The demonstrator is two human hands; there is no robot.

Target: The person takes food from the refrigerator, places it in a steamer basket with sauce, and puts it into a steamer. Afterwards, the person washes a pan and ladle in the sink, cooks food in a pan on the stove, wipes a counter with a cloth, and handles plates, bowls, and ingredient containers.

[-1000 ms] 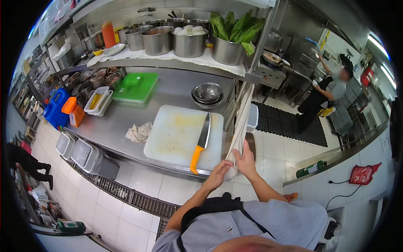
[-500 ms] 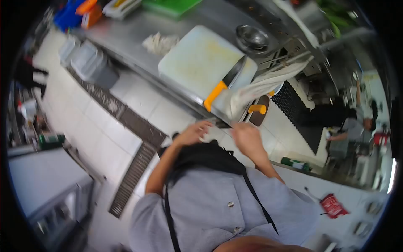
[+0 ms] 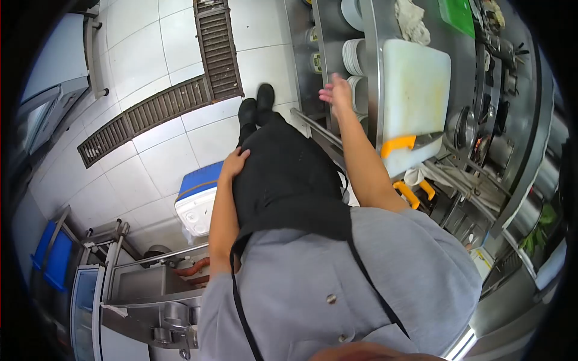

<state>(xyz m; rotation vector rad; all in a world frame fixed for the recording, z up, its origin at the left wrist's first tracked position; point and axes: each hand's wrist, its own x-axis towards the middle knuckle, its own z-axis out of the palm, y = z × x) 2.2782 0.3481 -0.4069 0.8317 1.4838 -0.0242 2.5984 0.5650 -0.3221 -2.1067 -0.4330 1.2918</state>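
My left hand hangs against the side of the black apron, fingers loosely extended and apparently empty. Out over the front of the steel counter, my right hand is open with nothing in it. It is nearest to the stacked white plates on the shelf under the counter. A white cutting board lies on top, and across its near end rests a knife with an orange handle. A white cloth hangs beside more orange handles.
A crumpled cloth and a green board lie farther along the counter. Behind stands a blue-and-white cooler. A floor drain grate crosses the tiles. A steel sink is at lower left.
The view has swung round, bringing the shelves and cooler into sight. My right hand, earlier closed by the white cloth's end, is now apart from it and open. My left hand has dropped to the apron.
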